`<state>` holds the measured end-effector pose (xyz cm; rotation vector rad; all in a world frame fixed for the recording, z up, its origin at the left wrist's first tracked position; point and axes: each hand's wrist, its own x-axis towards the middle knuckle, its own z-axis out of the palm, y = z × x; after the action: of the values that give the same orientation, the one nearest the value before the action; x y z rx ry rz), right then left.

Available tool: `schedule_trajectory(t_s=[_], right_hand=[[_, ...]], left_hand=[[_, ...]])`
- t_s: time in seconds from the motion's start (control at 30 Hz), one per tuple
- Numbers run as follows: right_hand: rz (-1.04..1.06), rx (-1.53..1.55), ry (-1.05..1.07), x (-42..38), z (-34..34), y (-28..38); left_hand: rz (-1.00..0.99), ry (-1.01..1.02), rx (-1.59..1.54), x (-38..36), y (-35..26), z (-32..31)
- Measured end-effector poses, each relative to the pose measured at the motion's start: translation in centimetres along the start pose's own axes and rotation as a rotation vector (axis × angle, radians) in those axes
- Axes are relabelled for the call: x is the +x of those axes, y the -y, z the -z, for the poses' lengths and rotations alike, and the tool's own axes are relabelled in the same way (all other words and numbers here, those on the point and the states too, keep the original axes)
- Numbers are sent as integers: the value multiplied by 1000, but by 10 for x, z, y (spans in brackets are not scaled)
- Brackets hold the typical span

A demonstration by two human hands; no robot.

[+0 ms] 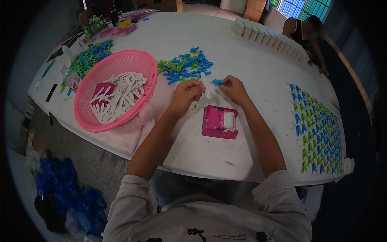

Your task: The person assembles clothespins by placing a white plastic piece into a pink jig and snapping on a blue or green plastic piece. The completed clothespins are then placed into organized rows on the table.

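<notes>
The left hand (188, 92) pinches a white strip (207, 93) between narrowed fingertips, while the right hand (234, 89) grips a blue clip (218, 82) just beside it. With such small pinches, the strip could swivel or the clip slip free and be lost among the loose clips (186, 67) just beyond the left fingers. The roller (229, 121) sits nearer the body than both sets of fingers, so a dropped strip could land on it.
</notes>
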<state>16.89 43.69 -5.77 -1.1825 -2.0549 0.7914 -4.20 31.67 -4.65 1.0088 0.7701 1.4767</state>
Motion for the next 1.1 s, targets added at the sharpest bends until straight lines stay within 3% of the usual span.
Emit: schedule_trajectory(t_s=[0.2,0.33,0.5,0.63,0.7,0.8,1.0,1.1], right_hand=[[-143,27,-200,-90,54,-28],[-127,96,-204,-105,65,-26],[-153,-147,-224,-104,57,-9],[-137,-93,-274,-103,54,-6],[-81,134,-399,-107,53,14],[40,333,-291,-113,53,27],[335,316,-152,-128,51,56],[287,232,-84,-134,54,69]], left_hand=[[-8,3,32,2,-5,8],[35,70,44,-3,-9,3],[13,71,92,-8,-2,-7],[11,69,143,-13,-3,-14],[-4,49,176,-14,-3,-17],[-23,53,141,-16,-2,-20],[2,43,128,-19,-2,-26],[8,47,139,-20,-2,-26]])
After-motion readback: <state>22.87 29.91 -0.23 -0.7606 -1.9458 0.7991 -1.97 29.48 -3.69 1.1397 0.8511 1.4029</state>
